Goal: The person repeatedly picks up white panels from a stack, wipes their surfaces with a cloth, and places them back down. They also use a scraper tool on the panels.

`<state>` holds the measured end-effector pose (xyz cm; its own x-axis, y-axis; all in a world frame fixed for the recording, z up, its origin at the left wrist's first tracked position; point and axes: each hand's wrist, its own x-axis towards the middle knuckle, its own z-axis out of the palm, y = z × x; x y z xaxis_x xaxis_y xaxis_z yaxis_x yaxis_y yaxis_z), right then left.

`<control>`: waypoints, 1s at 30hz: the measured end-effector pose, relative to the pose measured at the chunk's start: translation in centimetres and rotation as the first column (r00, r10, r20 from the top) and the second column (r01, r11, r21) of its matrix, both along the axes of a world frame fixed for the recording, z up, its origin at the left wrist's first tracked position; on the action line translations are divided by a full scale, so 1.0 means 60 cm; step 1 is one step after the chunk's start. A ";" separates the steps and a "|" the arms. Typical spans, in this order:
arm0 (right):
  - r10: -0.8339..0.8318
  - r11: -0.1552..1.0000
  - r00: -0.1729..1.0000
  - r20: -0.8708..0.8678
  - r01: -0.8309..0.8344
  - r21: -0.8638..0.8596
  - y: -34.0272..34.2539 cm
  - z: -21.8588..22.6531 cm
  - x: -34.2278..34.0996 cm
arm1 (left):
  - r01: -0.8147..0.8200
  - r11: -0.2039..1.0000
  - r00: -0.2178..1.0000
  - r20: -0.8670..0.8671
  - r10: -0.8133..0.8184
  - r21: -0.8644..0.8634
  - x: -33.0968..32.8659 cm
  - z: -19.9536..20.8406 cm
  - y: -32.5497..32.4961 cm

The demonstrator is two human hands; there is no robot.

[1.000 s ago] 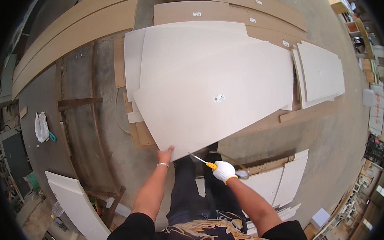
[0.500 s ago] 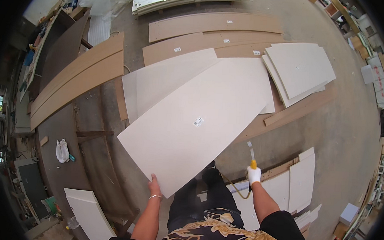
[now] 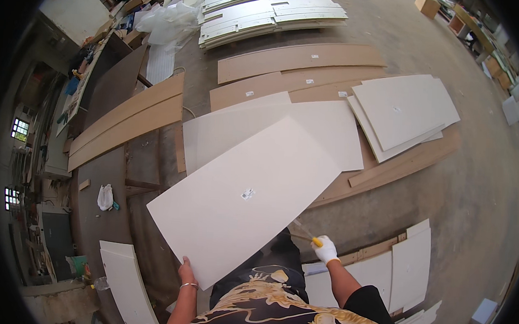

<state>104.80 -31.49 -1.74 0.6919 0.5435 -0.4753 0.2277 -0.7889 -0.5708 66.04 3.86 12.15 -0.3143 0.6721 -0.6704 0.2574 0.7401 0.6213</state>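
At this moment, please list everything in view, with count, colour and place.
Held board: one, white, centre.
Hand tool: one, yellow-handled, lower centre.
Other boards: several, white, centre, right, far, lower corners.
Long boards: several, brown, beyond centre and left.
Plastic sheeting: uncountable, clear, upper left.
Bag: one, white, left.
Box: one, white, lower right.
Edge clutter: uncountable, mixed, both sides.
Shirt: one, black and gold, bottom.
Left hand: one, bare, gripping held board.
Right hand: one, white-gloved, gripping hand tool.
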 end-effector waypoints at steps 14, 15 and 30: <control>-0.505 0.285 -0.079 -0.860 0.925 -0.252 0.229 -0.226 0.122 | 0.086 0.948 0.734 -0.663 0.147 0.305 -0.105 0.058 -0.132; -0.530 0.319 -0.057 -0.846 0.911 -0.261 0.240 -0.223 0.119 | 0.066 0.949 0.707 -0.686 0.173 0.308 -0.109 0.056 -0.133; 0.048 0.731 0.549 -0.834 0.550 0.404 0.544 0.089 -0.071 | -0.424 0.793 0.642 -0.473 0.604 0.438 -0.494 -0.076 -0.230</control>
